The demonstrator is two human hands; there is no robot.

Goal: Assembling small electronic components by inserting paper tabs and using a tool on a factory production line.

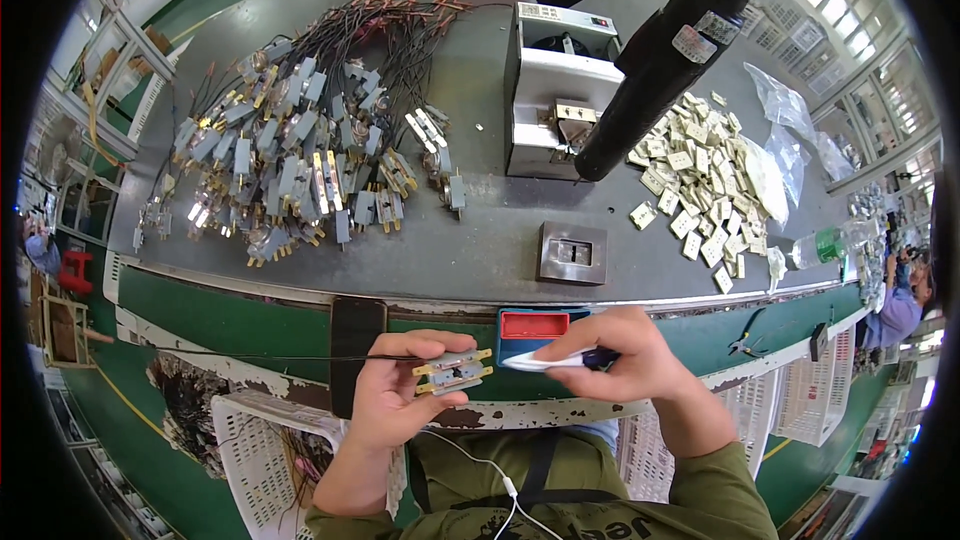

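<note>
My left hand (388, 402) is closed around the side of a small grey electrical part (455, 373) with brass contact strips, its thumb below and fingers above. A thin black wire (270, 354) runs off to the left from that hand. Facing it, my right hand (640, 355) pinches a slim white pointed tool (540, 361) with a dark end; its exact kind is unclear. The white tip points at the grey part, with a small gap between them. Just beyond the tip sits a blue box with a red tray (535, 325) in it.
A heap of wired grey parts (300, 140) covers the table's left side. A black power screwdriver (655, 80) hangs beside a white machine (560, 80). A metal block (572, 253), pale small pieces (700, 190), a bottle (830, 243) and pliers (745, 335) lie about.
</note>
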